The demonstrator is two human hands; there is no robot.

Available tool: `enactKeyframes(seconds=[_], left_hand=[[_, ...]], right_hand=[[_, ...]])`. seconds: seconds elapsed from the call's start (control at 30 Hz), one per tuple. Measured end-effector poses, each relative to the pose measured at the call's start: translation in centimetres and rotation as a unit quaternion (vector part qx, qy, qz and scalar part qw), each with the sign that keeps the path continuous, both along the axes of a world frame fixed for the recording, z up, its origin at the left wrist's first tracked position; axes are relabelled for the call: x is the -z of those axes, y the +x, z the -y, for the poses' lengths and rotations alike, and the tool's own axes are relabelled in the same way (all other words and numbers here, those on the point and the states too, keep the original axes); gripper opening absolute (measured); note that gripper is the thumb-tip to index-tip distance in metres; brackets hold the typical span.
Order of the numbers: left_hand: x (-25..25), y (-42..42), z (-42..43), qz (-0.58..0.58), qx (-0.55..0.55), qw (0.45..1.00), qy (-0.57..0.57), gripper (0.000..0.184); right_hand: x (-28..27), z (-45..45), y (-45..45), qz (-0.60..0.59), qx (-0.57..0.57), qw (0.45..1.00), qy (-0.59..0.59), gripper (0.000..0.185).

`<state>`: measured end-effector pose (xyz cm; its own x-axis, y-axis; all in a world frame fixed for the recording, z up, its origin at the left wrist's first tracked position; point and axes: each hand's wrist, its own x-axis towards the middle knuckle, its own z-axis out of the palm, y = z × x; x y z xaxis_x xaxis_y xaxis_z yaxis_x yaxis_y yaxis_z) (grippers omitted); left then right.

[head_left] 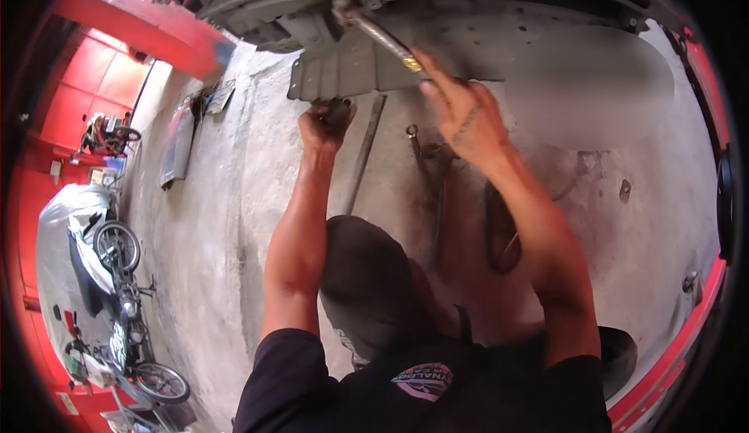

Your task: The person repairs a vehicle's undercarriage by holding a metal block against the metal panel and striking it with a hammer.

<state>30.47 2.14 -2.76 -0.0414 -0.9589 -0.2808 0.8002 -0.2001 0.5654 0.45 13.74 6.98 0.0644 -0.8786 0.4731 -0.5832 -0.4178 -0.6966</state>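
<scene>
My right hand is closed around the lower end of a long ratchet wrench, which has a silver shaft and a yellow band. The wrench's round head sits up against the vehicle's underside. My left hand is a fist just below the front edge of a ribbed grey metal panel. Something dark shows at its fingers, too unclear to name. A long metal bar slants down to the right of this hand. Between my arms a dark cap-like shape hides part of the floor.
A ring-ended wrench and a dark oval loop lie on the concrete floor. Motorcycles stand along the left. A long metal panel piece lies left of centre. Red beams border the area. The right upper area is blurred.
</scene>
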Motion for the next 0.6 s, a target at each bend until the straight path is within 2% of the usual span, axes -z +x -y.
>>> enactKeyframes(seconds=[0.07,0.1,0.13,0.2,0.23,0.33,0.4,0.47,0.5,0.57,0.6], left_hand=[[0.9,1.2,0.5,-0.023,0.059,0.998,-0.02,0.035],[-0.2,0.2,-0.2,-0.017,0.038,0.999,-0.011,0.037],[-1.3,-0.5,-0.7,-0.012,0.014,1.0,-0.005,0.04],[3.8,4.1,1.2,-0.098,0.166,0.978,-0.085,0.038],[5.6,5.3,2.7,-0.143,0.233,0.952,-0.134,0.038],[1.0,1.7,1.3,-0.036,0.014,0.999,0.012,0.041],[2.3,2.7,1.2,-0.045,0.109,0.991,-0.064,0.044],[-1.8,-1.8,-0.8,0.036,0.02,0.999,0.014,0.044],[-2.1,-2.2,-0.9,0.043,0.01,0.999,0.015,0.044],[-1.3,-2.3,-0.5,-0.006,0.02,1.0,-0.024,0.045],[-1.1,-2.4,0.2,-0.033,0.025,0.998,-0.051,0.046]], right_hand=[[1.5,0.3,0.8,0.004,0.008,1.0,0.02,0.05],[2.8,0.6,0.7,-0.129,0.014,0.986,0.106,0.052],[3.5,0.7,0.2,-0.134,0.013,0.984,0.112,0.053],[4.5,0.2,-0.1,-0.137,0.002,0.982,0.131,0.054],[1.7,-1.3,-0.9,-0.136,-0.009,0.975,0.173,0.051],[0.7,-4.1,-3.4,-0.046,0.018,0.998,0.038,0.049],[-1.7,-5.3,-5.2,0.001,0.04,0.995,-0.095,0.051],[-2.0,-5.3,-6.4,0.045,0.079,0.974,-0.205,0.052],[-1.9,-5.0,-6.8,0.064,0.106,0.961,-0.249,0.052],[-0.1,-5.0,-8.5,-0.018,0.137,0.981,-0.136,0.052],[2.5,-4.5,-9.8,-0.118,0.139,0.983,0.016,0.052]])
